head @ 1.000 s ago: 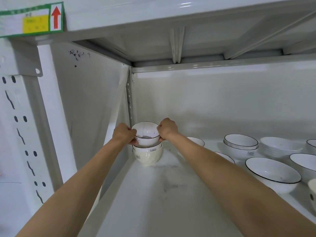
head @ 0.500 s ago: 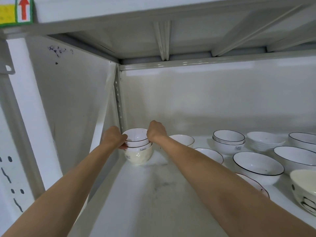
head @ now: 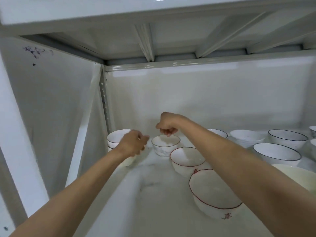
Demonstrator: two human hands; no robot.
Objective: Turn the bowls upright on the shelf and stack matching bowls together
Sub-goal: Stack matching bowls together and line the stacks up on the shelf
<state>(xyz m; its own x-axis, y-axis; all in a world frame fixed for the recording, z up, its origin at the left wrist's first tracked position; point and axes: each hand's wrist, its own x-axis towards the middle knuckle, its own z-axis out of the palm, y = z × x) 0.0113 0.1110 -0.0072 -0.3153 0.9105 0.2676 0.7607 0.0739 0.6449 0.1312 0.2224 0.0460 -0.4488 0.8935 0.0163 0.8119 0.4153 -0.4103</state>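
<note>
A person reaches both bare arms into a white metal shelf (head: 119,202) holding upright bowls. Farthest left, a stack of small bowls (head: 118,139) stands in the back corner, partly hidden behind the left hand (head: 132,144), which hangs just in front of it with fingers loosely curled, holding nothing that can be seen; whether it touches the stack cannot be told. Between the two hands, a marbled bowl with a dark rim (head: 165,146) stands alone and upright. The right hand (head: 168,125) hovers just above its far rim, fingers curled in, grasping nothing. Below the right forearm sit two red-rimmed bowls (head: 187,159), one nearer the camera, both upright. Further right of that arm, dark-rimmed bowls (head: 276,153) and a stack of plain white bowls (head: 246,139) line the back.
</note>
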